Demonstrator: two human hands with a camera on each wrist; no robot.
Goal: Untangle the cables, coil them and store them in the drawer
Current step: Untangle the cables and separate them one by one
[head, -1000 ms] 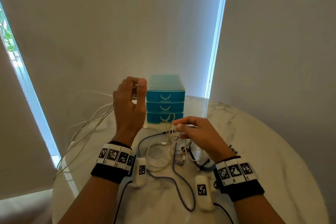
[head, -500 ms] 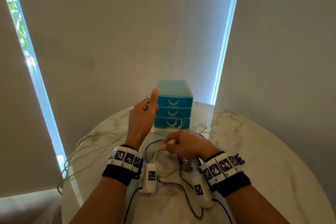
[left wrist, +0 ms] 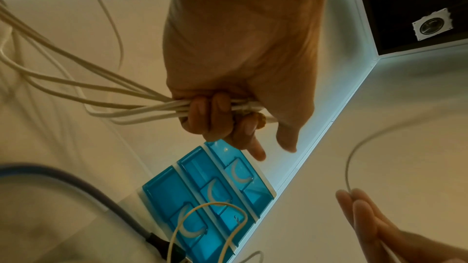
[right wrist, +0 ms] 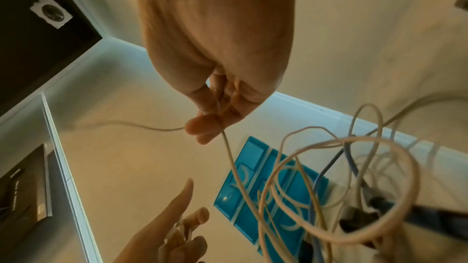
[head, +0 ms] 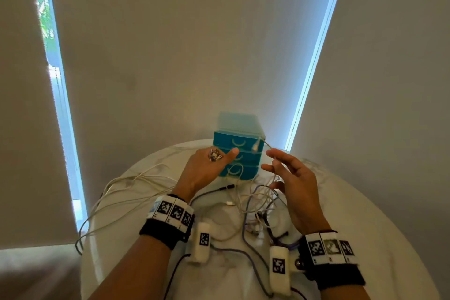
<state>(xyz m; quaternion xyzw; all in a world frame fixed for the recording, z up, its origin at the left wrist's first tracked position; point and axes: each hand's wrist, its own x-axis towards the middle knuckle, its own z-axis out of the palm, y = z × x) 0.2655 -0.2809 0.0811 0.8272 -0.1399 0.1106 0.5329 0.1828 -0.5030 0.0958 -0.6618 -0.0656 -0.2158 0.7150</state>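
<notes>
1. Since a second ago, the right hand [head: 291,181] has risen from the tangle and now lifts one thin white cable [right wrist: 229,153], fingers mostly extended, thumb and fingertips pinching it.
2. That cable's plug end [head: 255,145] hangs in front of the blue drawer unit [head: 239,153].
3. To the left of the drawer unit, the left hand [head: 205,168] grips a bundle of white cables [left wrist: 142,105] in curled fingers, thumb out.
4. The loops of the bundle trail left of the drawer unit, over the tabletop [head: 353,214] edge.
5. A tangle of white and purple cables [head: 258,204] lies on the tabletop just in front of the drawer unit, whose three drawers are closed.
</notes>
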